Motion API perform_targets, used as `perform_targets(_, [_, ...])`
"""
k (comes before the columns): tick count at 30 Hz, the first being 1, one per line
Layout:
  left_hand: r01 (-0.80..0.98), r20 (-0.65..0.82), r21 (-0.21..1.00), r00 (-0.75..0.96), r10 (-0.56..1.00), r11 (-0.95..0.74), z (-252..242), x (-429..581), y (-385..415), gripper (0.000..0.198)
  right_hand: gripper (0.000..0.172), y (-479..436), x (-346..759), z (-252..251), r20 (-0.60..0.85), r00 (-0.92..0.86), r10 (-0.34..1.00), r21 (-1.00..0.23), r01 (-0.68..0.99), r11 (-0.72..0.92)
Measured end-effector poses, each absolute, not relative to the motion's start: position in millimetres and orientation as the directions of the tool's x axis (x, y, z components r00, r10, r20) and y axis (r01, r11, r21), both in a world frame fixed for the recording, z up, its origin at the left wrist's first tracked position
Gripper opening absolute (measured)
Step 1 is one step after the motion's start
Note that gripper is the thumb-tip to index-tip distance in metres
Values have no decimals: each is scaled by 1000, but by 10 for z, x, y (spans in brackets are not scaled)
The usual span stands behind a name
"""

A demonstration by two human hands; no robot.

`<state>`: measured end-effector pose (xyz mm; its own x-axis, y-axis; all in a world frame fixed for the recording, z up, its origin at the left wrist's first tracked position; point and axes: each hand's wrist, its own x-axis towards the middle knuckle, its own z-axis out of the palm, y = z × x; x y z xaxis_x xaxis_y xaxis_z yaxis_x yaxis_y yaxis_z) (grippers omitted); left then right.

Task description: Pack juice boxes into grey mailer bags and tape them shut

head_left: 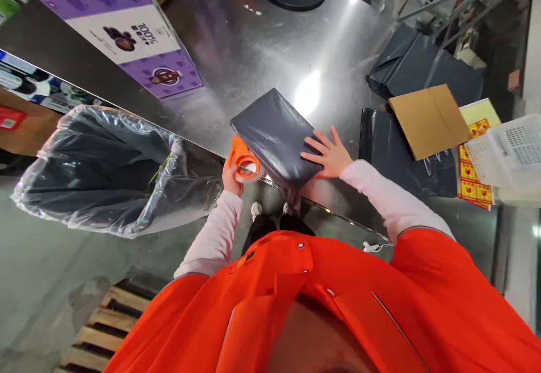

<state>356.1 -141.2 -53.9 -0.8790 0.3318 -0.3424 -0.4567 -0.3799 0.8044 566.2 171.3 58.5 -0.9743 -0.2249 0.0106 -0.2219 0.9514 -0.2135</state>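
Observation:
A dark grey plastic-wrapped package [276, 131] lies at the front edge of the steel table [270, 52], with a loose flap of its wrap hanging over the edge. My left hand [232, 178] is closed around an orange tape dispenser [239, 153] with a roll of clear tape in it, held against the package's near left side. Fingers spread, my right hand [329, 153] rests on the package's right part. The tip of the dispenser is partly hidden beside the package.
A purple and white carton [139, 35] stands at the back left. Below it is a bin lined with clear plastic [101, 170]. On the right lie dark plastic bags [380, 153], a cardboard piece [429, 120] and a white basket [515, 153]. A wooden pallet [105, 328] sits on the floor.

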Motion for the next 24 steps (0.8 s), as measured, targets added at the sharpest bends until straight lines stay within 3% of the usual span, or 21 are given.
perform_targets(1, [-497,-380,779,-859,344,-382,-507,3300,-1261,66,94,1711,5427,612,-6,-950,-312,-204,-305,930])
perform_targets(3, [-598,-451,729,-785,425,-332,-411,2729,-977,58,97,1555,5068,612,-25,-943,-332,-213,-320,923])
perform_targets(7, [-696,-434,700,-594,677,-161,-274,1894,-964,55,104,1083,4868,579,-47,-998,-31,-238,-19,971])
perform_targets(11, [-752,-433,656,-309,846,61,-480,2302,-1961,64,107,842,4879,629,-54,-991,121,-248,131,960])
perform_targets(15, [-804,-518,594,-419,746,-39,-699,3651,-2590,72,109,520,4611,580,-12,-974,227,-273,222,936])
perform_targets(18, [-688,-536,666,-711,455,-289,-737,4218,-2281,82,111,233,4271,501,21,-939,343,-309,320,896])
perform_targets(20, [-593,-511,713,-805,302,-374,-739,4165,-1948,83,112,183,4078,502,25,-930,367,-332,338,881])
perform_targets(22, [-566,-481,720,-824,300,-402,-731,3844,-1684,81,112,301,3955,565,13,-963,271,-321,252,913])
perform_targets(24, [-543,-416,722,-836,357,-429,-710,3397,-1522,76,109,530,3876,658,-26,-998,48,-263,53,963])
